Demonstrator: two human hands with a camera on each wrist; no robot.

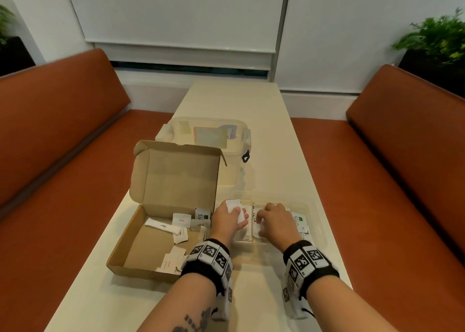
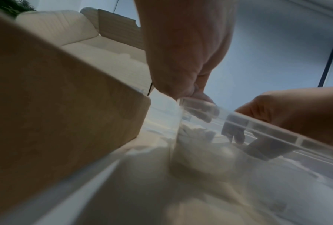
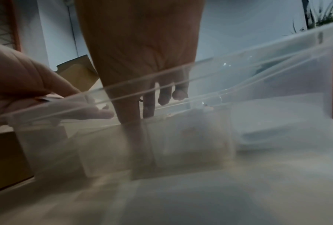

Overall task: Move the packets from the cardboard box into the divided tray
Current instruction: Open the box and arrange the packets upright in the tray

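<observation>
An open cardboard box [image 1: 141, 243] on the left holds several white packets, among them a sugar stick [image 1: 163, 226]. Just right of it stands the clear divided tray [image 1: 322, 233], with green-printed packets [image 1: 300, 222] in its right part. My left hand [image 1: 239, 214] grips a few white packets [image 1: 234, 206] over the tray's left compartment. My right hand [image 1: 261, 224] reaches down into the middle compartment, fingers on white packets there. In the right wrist view its fingers [image 3: 150, 99] point down behind the tray's clear wall [image 3: 238, 71]; the fingertips are blurred.
A clear lidded container [image 1: 208, 135] stands behind the box's raised lid [image 1: 176, 178]. The narrow cream table [image 1: 276, 140] runs between two orange benches [image 1: 63, 155]. Bare tabletop lies at the far end and in front of my wrists.
</observation>
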